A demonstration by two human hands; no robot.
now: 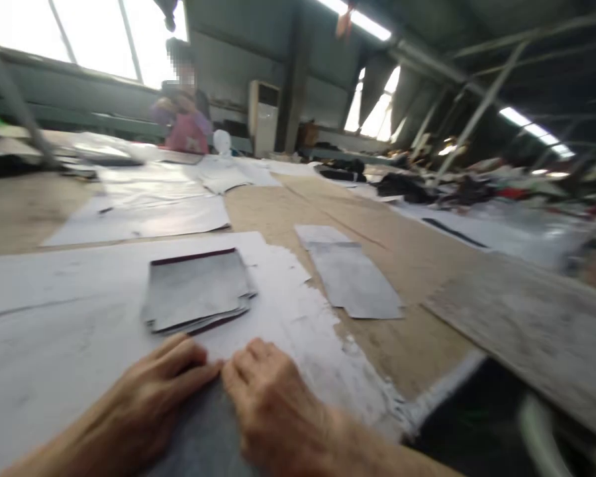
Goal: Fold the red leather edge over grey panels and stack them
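Note:
At the bottom of the head view a grey fabric-like piece (203,434) lies on white paper (74,358). My left hand (161,381) closes on its far edge, thumb and forefinger pressed together. Right beside it, my right hand (273,397) grips the same edge with curled fingers, and the fingertips of both hands nearly meet. Just beyond them sits a small stack of grey pieces (198,291) with a dark red strip along the far edge. To the right, another grey piece (355,275) with a notched corner lies flat on the brown table. My hands hide part of the held piece.
The white paper has a torn right edge over the brown tabletop (322,205). More white sheets (149,215) lie farther back. A grey board (531,331) rests at the right, above a dark area (471,411). A person (183,112) is across the table. Dark cloth (402,189) is heaped beyond.

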